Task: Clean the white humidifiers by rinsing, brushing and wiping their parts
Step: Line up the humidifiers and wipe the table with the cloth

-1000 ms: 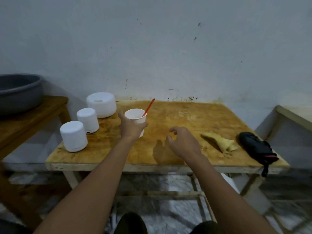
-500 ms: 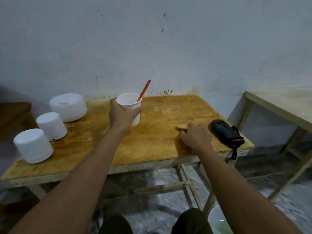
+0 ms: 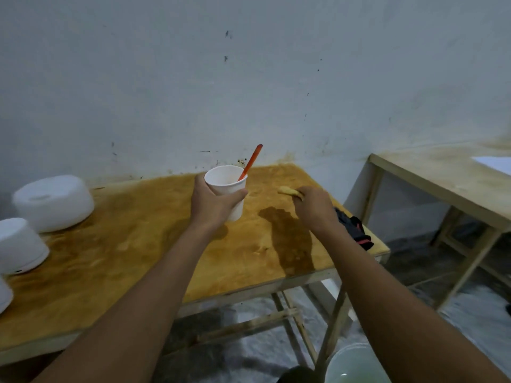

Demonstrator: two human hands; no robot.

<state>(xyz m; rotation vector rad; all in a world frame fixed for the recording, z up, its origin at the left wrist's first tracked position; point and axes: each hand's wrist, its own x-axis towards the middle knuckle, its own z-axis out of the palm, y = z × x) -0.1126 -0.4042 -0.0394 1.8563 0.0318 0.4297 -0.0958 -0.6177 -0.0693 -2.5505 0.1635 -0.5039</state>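
With the cup (image 3: 228, 189) gripped by the left hand (image 3: 213, 205) and the cloth (image 3: 289, 191) pinched by the right hand (image 3: 313, 207), the cup is best kept level while both are brought to the humidifiers (image 3: 52, 201) at the left of the table (image 3: 124, 258).

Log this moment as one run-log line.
left hand: holds white cup, orange stick inside | right hand: grips yellow cloth | humidifiers: on table, untouched

A pale grey-white wall (image 3: 249, 78), flecked with dark specks and stained brown low down, runs behind the far edge of the orange-brown plywood tabletop (image 3: 124, 258), which stands on pale wooden legs. A second, paler wooden table (image 3: 442, 178) stands beyond its right edge. The floor (image 3: 470, 313) is mottled grey. The light is dim.
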